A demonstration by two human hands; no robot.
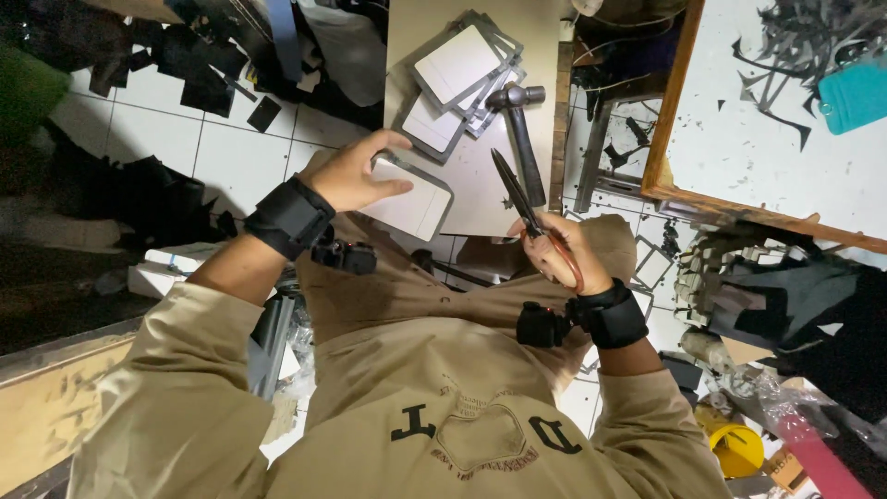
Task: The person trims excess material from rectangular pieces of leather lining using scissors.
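Observation:
My left hand grips a white rectangular piece with a grey border, holding it by its upper left edge over my lap. My right hand is closed around the orange handles of a pair of scissors, whose dark blades point up and away, shut or nearly so. The blades' tip lies just right of the held piece, not touching it. Both wrists wear black straps. A stack of similar grey-bordered white pieces lies on the small beige board ahead of me.
A hammer rests on the board beside the stack. At right stands a wood-framed white table with dark scraps and a teal piece. Black offcuts litter the tiled floor. A yellow tub sits at lower right.

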